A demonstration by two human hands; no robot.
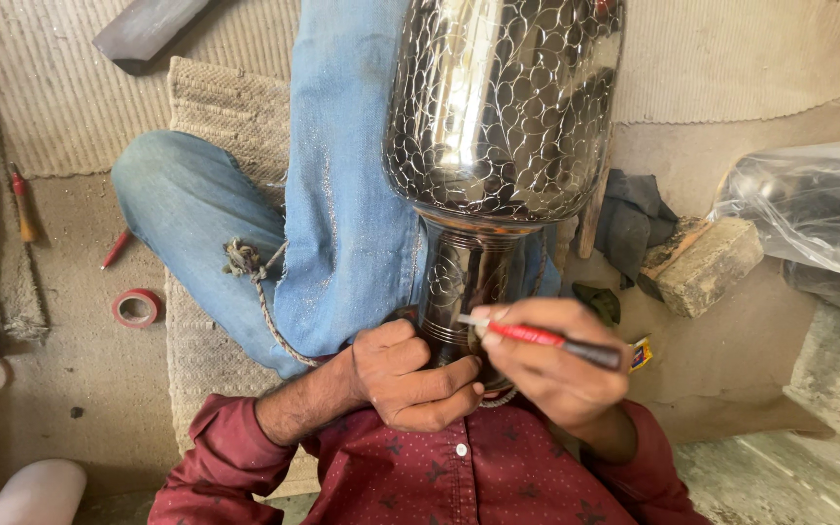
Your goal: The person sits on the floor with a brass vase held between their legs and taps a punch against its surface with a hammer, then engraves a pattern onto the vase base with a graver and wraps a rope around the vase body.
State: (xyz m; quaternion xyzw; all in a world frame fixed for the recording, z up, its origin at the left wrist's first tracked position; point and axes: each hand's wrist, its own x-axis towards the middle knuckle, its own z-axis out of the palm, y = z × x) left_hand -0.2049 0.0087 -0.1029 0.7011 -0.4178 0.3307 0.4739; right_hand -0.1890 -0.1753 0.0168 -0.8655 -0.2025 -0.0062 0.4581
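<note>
Nearest to us, our left hand (408, 377) is curled shut around the narrow neck of the vase (498, 126), bracing it against our chest. Just beside it, our right hand (561, 365) grips a red tool (537, 336), its pale tip touching the neck. The vase lies across our lap, its shiny, scale-patterned belly pointing away over the jeans (332, 194). Farther left on the floor (80, 389) lie a tape roll (135, 307) and a red pen (115, 248); to the right sits a wood block (707, 262).
</note>
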